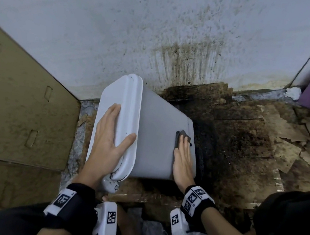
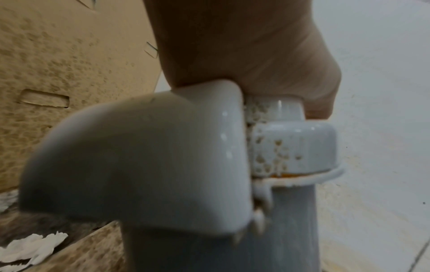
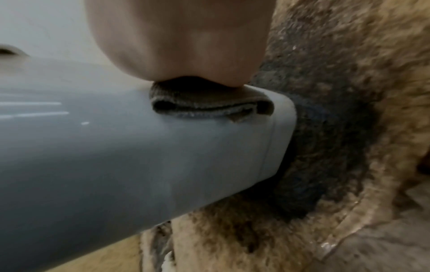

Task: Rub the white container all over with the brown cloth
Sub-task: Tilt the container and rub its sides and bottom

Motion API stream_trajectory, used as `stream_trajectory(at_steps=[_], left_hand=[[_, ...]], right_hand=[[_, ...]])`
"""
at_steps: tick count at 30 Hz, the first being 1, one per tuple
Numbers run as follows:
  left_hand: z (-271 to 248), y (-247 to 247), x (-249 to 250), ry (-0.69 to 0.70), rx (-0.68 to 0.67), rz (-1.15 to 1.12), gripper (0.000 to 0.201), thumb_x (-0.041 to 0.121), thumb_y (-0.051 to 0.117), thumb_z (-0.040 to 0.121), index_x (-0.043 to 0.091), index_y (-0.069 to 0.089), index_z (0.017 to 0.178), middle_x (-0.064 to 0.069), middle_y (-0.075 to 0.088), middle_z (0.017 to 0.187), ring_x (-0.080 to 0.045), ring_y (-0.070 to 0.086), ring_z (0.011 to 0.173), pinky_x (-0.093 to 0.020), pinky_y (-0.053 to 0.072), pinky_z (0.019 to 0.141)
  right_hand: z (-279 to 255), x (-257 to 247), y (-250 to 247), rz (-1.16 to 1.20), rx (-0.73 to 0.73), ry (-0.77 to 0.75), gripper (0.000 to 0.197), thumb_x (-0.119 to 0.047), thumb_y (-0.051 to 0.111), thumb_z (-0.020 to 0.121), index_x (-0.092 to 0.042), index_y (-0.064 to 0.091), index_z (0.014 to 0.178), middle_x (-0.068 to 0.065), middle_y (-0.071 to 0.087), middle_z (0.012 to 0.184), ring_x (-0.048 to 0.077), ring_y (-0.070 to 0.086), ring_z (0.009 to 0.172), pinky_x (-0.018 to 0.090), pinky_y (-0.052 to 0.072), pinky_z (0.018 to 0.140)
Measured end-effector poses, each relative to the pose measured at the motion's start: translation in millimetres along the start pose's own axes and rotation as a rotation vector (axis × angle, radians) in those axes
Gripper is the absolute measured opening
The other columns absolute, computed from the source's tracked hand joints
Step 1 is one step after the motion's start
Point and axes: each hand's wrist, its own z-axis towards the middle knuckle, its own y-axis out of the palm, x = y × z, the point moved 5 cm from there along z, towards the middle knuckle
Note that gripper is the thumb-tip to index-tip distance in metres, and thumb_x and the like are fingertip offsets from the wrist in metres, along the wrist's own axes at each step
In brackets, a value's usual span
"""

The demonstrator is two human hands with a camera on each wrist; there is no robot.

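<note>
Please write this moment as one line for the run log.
left hand: steadies lid of tilted white container | right hand: flat, presses brown cloth on container side near base | rubbing underway

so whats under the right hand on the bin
A folded brown cloth lies pressed flat under the right hand on the white container, near its bottom end. Most of the cloth is covered by the fingers; only its edges show.

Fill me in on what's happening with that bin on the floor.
A person is wiping a white container that lies tipped on its side on stained cardboard by a spattered wall. The left hand rests flat on the lid, thumb over its edge, steadying it. The right hand presses a folded brown cloth flat against the upper side, near the bottom end.
</note>
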Motion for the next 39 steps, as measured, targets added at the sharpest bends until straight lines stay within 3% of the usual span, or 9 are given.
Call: stream_trajectory(at_steps=[5, 10, 15, 18, 22, 29, 32, 34, 39], left_hand=[[0.1, -0.8, -1.7, 0.003, 0.002, 0.011, 0.085, 0.063, 0.05, 0.094, 0.031, 0.017, 0.166, 0.02, 0.013, 0.171, 0.002, 0.007, 0.157, -0.033, 0.011, 0.129], [0.1, -0.6, -4.4, -0.002, 0.0, 0.031, 0.085, 0.065, 0.047, 0.094, 0.031, 0.016, 0.166, 0.017, 0.012, 0.172, 0.002, 0.007, 0.157, -0.032, 0.011, 0.129], [-1.7, 0.5, -1.9, 0.011, 0.002, 0.036, 0.085, 0.061, 0.049, 0.095, 0.027, 0.016, 0.166, 0.016, 0.012, 0.172, 0.005, 0.006, 0.157, -0.029, 0.009, 0.128], [-1.5, -0.6, -3.5, 0.012, 0.004, 0.029, 0.086, 0.063, 0.048, 0.095, 0.028, 0.016, 0.166, 0.018, 0.011, 0.172, 0.005, 0.006, 0.157, -0.03, 0.01, 0.129], [-1.8, -1.6, -3.7, -0.005, -0.002, 0.01, 0.084, 0.06, 0.05, 0.096, 0.03, 0.016, 0.166, 0.02, 0.01, 0.172, 0.004, 0.006, 0.157, -0.036, 0.012, 0.13], [-0.6, 0.8, 1.4, 0.005, -0.007, 0.007, 0.085, 0.064, 0.051, 0.095, 0.033, 0.016, 0.166, 0.022, 0.011, 0.171, 0.003, 0.008, 0.157, -0.038, 0.013, 0.13], [-0.3, 0.3, -0.5, 0.0, -0.006, 0.006, 0.084, 0.063, 0.051, 0.096, 0.032, 0.016, 0.166, 0.023, 0.011, 0.171, 0.002, 0.008, 0.158, -0.044, 0.015, 0.131], [-0.1, 0.0, -1.2, 0.004, -0.004, 0.012, 0.085, 0.063, 0.05, 0.096, 0.031, 0.015, 0.166, 0.023, 0.011, 0.171, 0.001, 0.007, 0.158, -0.045, 0.016, 0.131], [-0.2, 2.1, 1.0, 0.012, -0.007, 0.024, 0.088, 0.065, 0.047, 0.095, 0.026, 0.015, 0.167, 0.019, 0.011, 0.172, 0.001, 0.007, 0.158, -0.043, 0.014, 0.132]], right_hand=[[-16.1, -53.4, 12.5, 0.048, 0.014, 0.076, 0.058, -0.033, 0.021, 0.111, -0.031, -0.006, 0.163, -0.009, -0.012, 0.171, 0.007, -0.011, 0.157, 0.038, -0.003, 0.125], [-43.6, -119.1, 35.9, 0.017, -0.044, -0.189, 0.056, -0.035, 0.013, 0.11, -0.036, -0.011, 0.161, -0.022, -0.018, 0.163, -0.001, -0.019, 0.153, 0.031, -0.002, 0.122], [-53.1, -104.5, 30.8, -0.101, 0.049, -0.419, 0.057, -0.035, 0.014, 0.111, -0.027, -0.004, 0.163, -0.013, -0.008, 0.171, 0.0, -0.011, 0.156, 0.031, -0.012, 0.126], [-45.1, -87.9, 27.0, -0.062, -0.006, -0.461, 0.055, -0.029, 0.021, 0.113, -0.029, -0.002, 0.164, -0.016, -0.007, 0.171, 0.001, -0.007, 0.156, 0.031, -0.008, 0.127], [-26.5, -49.6, 15.4, 0.006, -0.044, -0.406, 0.055, -0.032, 0.021, 0.113, -0.032, -0.001, 0.163, -0.02, -0.008, 0.17, -0.002, -0.006, 0.156, 0.03, -0.001, 0.128], [-0.7, 23.7, 3.3, 0.048, -0.03, -0.069, 0.052, -0.028, 0.015, 0.112, -0.039, -0.012, 0.155, -0.012, -0.02, 0.169, -0.001, -0.016, 0.154, 0.043, -0.003, 0.129], [-3.5, 6.8, 11.0, 0.071, -0.04, -0.014, 0.056, -0.022, 0.019, 0.111, -0.033, -0.014, 0.155, -0.009, -0.023, 0.167, 0.007, -0.018, 0.155, 0.038, -0.008, 0.128], [-15.8, -17.7, 16.4, 0.136, -0.032, -0.025, 0.058, -0.026, 0.02, 0.109, -0.031, -0.012, 0.158, -0.017, -0.023, 0.161, 0.004, -0.018, 0.154, 0.039, -0.005, 0.128], [-58.2, -96.7, 33.2, 0.089, -0.073, -0.256, 0.062, -0.038, 0.015, 0.105, -0.037, -0.011, 0.16, -0.019, -0.02, 0.167, -0.008, -0.021, 0.15, 0.028, -0.009, 0.124]])
